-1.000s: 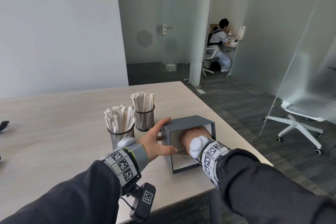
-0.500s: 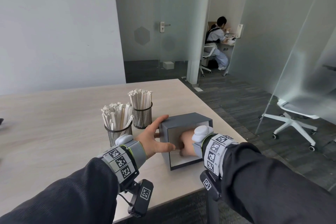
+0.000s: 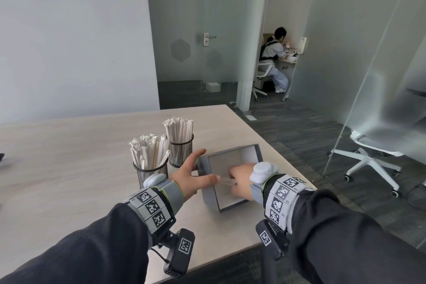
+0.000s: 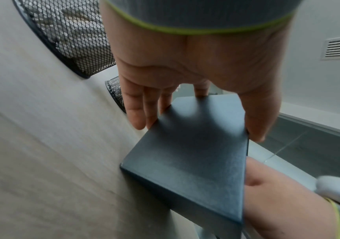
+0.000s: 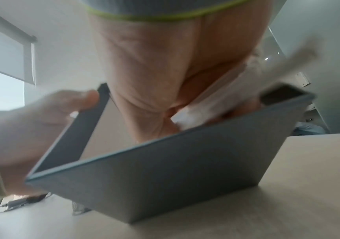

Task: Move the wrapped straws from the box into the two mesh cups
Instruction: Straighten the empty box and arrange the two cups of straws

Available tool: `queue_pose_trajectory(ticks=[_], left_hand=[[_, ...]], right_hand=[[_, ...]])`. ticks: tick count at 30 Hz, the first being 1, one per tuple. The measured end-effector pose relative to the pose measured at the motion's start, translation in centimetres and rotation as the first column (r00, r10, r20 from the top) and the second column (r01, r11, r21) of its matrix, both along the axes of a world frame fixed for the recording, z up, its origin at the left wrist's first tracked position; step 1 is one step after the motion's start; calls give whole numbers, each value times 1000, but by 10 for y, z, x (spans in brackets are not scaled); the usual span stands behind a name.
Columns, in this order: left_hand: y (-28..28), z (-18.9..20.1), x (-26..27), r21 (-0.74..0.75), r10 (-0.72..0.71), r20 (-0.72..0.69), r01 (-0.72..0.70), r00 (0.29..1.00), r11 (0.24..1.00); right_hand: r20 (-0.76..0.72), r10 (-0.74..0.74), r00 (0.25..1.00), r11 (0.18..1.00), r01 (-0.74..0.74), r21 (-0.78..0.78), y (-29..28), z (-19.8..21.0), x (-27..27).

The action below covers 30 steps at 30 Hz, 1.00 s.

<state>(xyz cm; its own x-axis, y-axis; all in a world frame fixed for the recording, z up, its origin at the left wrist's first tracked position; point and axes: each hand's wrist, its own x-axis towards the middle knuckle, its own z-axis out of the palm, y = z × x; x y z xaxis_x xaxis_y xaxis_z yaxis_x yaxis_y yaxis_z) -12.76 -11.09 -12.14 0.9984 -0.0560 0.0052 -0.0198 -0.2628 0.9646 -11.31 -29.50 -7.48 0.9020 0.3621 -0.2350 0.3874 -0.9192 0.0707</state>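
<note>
A grey open box (image 3: 251, 153) sits near the table's right front corner. My left hand (image 3: 208, 165) holds its left wall, thumb on the rim and fingers down the outer side. In the left wrist view that left hand (image 4: 197, 129) spans the box (image 4: 189, 169). My right hand (image 3: 233, 177) is inside the box and grips a small bunch of wrapped straws (image 3: 226, 181). The right wrist view shows the straws (image 5: 216, 100) held against the palm above the box wall (image 5: 175, 169). Two black mesh cups, one near (image 3: 151, 174) and one far (image 3: 181, 151), stand left of the box, packed with upright wrapped straws.
The table edge (image 3: 230, 258) runs just in front of the box, and its right edge lies close beside it. A white office chair (image 3: 373, 161) stands on the floor to the right. Behind the glass partition a person (image 3: 275, 62) sits at a desk.
The box's opening has turned more upward. My right hand has drawn back from deep inside towards the near wall, holding straws. My left hand keeps its hold on the left wall.
</note>
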Motion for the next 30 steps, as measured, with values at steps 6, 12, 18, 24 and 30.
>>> queue_pose_trajectory(ticks=[6,12,18,24,30], left_hand=[[-1,1,12,-93,142,-139,-155,980,983],[1,-8,14,38,219,-194,-215,956,976],[6,-13,16,29,205,-203,-203,957,979],[13,-13,17,-11,178,-174,-183,968,983],[25,-17,16,-49,152,-140,-160,978,986]], right_hand=[[146,-101,984,975,68,214,-21,0,11],[216,-181,959,870,54,490,-19,16,11],[239,-271,933,612,-25,791,10,44,25],[-43,-235,971,229,98,968,52,67,52],[-237,-242,941,184,285,941,88,57,93]])
